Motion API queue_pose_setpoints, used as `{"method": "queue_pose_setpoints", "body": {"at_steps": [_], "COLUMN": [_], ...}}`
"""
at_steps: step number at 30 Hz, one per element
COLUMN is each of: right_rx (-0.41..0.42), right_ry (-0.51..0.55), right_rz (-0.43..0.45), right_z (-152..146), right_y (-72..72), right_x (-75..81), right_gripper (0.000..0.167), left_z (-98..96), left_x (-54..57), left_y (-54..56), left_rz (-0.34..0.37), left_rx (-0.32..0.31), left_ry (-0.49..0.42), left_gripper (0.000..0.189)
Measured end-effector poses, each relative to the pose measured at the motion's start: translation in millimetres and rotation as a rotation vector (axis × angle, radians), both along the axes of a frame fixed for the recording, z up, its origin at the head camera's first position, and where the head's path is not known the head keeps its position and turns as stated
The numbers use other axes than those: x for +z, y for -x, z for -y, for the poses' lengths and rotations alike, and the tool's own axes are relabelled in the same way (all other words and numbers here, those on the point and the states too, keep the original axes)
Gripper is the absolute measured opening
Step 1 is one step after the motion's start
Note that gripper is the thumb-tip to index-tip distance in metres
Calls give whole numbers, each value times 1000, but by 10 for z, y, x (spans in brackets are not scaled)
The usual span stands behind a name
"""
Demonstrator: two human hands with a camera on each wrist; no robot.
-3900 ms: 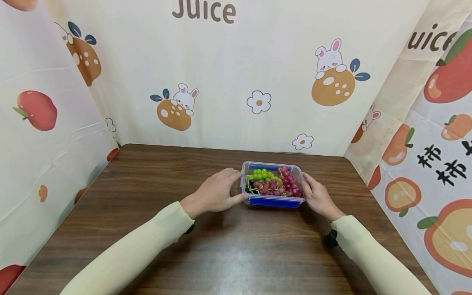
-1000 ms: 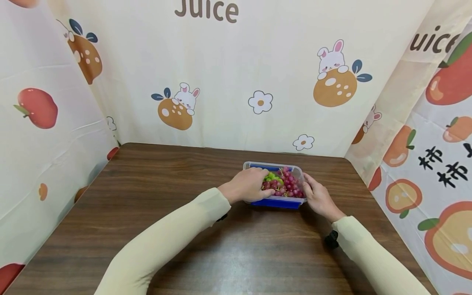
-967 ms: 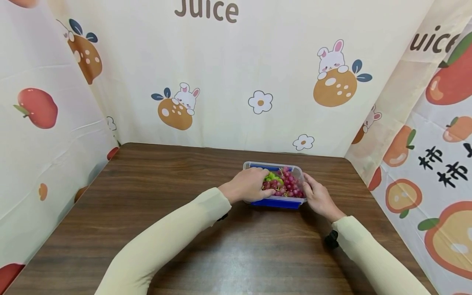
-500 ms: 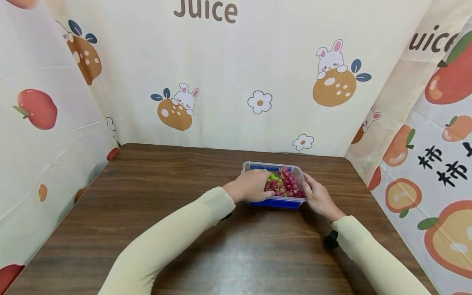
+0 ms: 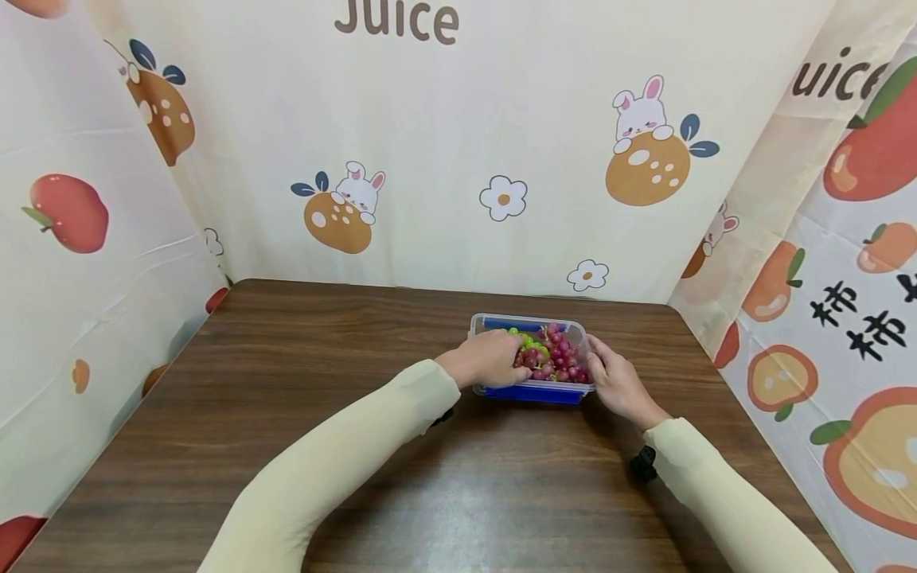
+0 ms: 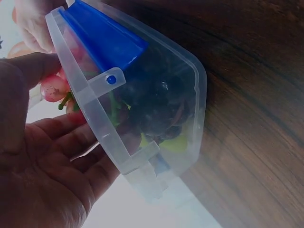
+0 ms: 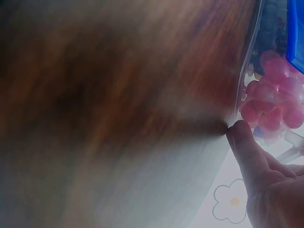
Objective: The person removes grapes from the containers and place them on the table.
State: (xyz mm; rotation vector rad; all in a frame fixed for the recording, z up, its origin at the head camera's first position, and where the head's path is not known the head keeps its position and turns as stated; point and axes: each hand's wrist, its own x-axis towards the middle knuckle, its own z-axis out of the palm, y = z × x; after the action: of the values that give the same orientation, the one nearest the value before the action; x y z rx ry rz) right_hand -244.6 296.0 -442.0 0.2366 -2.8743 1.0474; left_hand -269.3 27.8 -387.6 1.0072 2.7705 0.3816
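Observation:
A clear plastic food container (image 5: pixel 478 321) with blue clips sits on the table, full of grapes. Red grapes (image 5: pixel 566 362) fill its right part, and green grapes (image 5: pixel 532 344) show near the middle. Dark grapes (image 6: pixel 161 104) show through its wall in the left wrist view. My left hand (image 5: pixel 487 358) reaches over the left rim, with thumb and fingers either side of red grapes; its fingertips are hidden, so I cannot tell whether they pinch any. My right hand (image 5: pixel 619 386) holds the container's right end, thumb toward the front corner.
The brown wooden table (image 5: pixel 322 358) extends left and toward me. Behind it hangs a printed cloth (image 5: pixel 430 119), with more printed cloth at both sides.
My left hand has gone from beside the container's left end to inside it, over the grapes. In the last second it has barely shifted. My right hand has kept its hold.

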Motion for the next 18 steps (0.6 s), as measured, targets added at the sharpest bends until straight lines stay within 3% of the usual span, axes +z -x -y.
{"method": "queue_pose_setpoints", "body": {"at_steps": [8,18], "right_rx": [-5,-6], "right_ry": [-9,-7], "right_rz": [-4,1], "right_z": [4,-2], "right_y": [-2,-2], "right_x": [-4,-5], "right_gripper": [51,51], "left_z": [-26,-48], "left_x": [16,19], "left_y": [36,59], "left_rz": [64,61], "left_rx": [13,23], "left_ry": [-24,-11], "left_gripper": [28,50]}}
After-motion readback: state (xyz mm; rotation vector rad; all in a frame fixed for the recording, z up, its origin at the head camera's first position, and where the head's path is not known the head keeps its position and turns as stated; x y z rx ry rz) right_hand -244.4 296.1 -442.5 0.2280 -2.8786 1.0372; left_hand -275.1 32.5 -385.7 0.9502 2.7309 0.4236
